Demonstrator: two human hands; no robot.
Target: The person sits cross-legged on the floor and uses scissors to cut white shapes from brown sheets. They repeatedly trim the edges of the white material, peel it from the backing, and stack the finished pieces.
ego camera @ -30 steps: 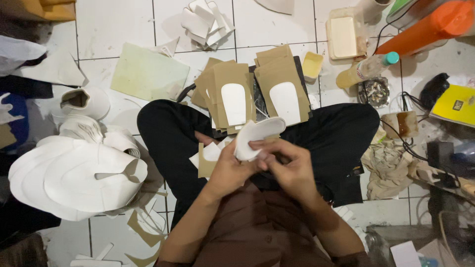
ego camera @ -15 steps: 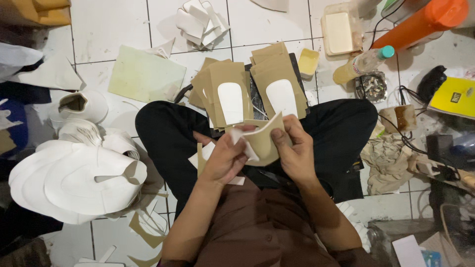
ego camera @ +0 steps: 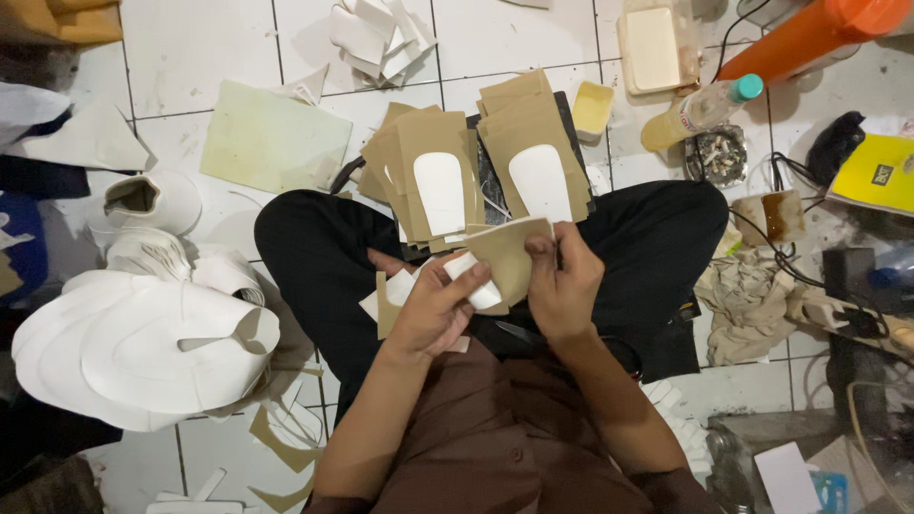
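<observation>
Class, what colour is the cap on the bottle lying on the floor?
Teal, on the bottle of yellowish liquid; the head view shows it.

A flat yellow package [ego camera: 876, 173] with a small dark label patch lies on the floor tiles at the right edge, just beside a black object. Near the top right, a clear plastic bottle [ego camera: 698, 111] of yellowish liquid with a teal cap lies tilted, and next to it a long orange container [ego camera: 809, 36] slants toward the corner. At the bottom right, a white card [ego camera: 786, 476] rests beside a small blue packet [ego camera: 829, 490].
</observation>
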